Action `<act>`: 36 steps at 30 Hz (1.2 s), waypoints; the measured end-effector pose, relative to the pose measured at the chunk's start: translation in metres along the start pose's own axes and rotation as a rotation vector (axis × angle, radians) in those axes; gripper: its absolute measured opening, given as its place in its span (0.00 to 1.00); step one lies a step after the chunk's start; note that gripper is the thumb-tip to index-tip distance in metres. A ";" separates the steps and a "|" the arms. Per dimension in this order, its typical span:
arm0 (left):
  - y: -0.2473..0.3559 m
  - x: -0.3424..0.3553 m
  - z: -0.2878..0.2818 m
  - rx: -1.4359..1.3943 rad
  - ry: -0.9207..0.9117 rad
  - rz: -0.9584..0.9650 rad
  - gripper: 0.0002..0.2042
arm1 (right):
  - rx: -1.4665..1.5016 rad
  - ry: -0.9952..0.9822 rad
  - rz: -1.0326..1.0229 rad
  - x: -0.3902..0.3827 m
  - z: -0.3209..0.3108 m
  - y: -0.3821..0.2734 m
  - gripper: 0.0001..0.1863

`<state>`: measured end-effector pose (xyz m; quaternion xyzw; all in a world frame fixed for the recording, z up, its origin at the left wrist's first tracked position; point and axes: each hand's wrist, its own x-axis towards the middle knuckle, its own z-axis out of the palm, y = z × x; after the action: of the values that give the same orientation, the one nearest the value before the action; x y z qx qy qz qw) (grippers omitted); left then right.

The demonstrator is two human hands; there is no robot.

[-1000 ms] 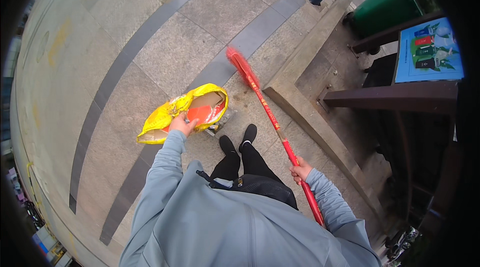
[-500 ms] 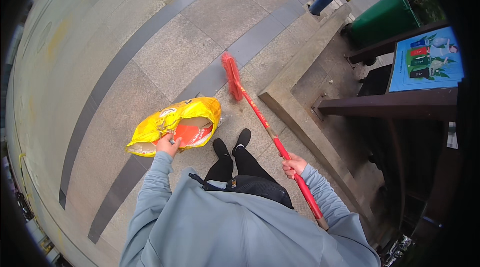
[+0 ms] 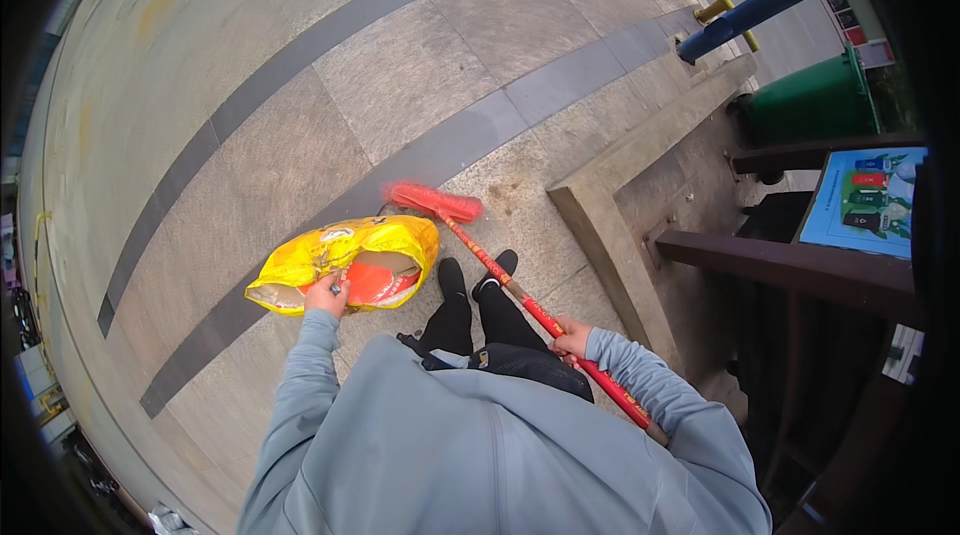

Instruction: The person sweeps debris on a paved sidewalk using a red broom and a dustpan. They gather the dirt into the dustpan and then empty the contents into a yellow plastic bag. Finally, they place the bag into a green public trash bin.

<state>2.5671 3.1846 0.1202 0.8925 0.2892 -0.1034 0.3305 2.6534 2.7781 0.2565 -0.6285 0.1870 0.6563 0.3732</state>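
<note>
My left hand (image 3: 325, 295) is closed on the edge of a yellow plastic bag (image 3: 385, 237), which lies tipped on its side with a wide mouth. A red-orange panel (image 3: 372, 280) shows at that mouth; whether it is print on the bag or something inside I cannot tell. My right hand (image 3: 573, 338) wraps round the red handle of a broom (image 3: 540, 313). The broom's red bristle head (image 3: 437, 201), a little blurred, is low over the paving just beyond the bag's far right corner. The handle slants back past my right forearm.
My black shoes (image 3: 452, 280) stand right of the bag. A raised concrete kerb (image 3: 610, 225) runs along the right. Beyond it are brown beams (image 3: 760, 257), a blue picture board (image 3: 865, 200) and a green wheeled bin (image 3: 815, 100). A blue post (image 3: 740, 20) rises farther off.
The broom head has swung left and nearer, towards the bag, and turned crosswise. My right hand has shifted slightly left and lower. The bag stays nearly in place in my left hand.
</note>
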 end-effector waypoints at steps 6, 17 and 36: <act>-0.037 -0.058 -0.011 -0.055 0.034 -0.148 0.13 | 0.134 -0.027 -0.042 -0.040 0.002 -0.032 0.19; -0.093 -0.124 0.023 -0.180 0.240 -0.367 0.15 | -0.785 0.195 0.010 0.061 0.037 -0.059 0.24; -0.087 -0.120 -0.006 -0.018 0.123 -0.178 0.11 | -0.079 0.247 0.085 -0.009 0.000 -0.011 0.31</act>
<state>2.4193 3.1883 0.1240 0.8649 0.3880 -0.0747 0.3096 2.6602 2.7829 0.2677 -0.7105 0.2318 0.5958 0.2941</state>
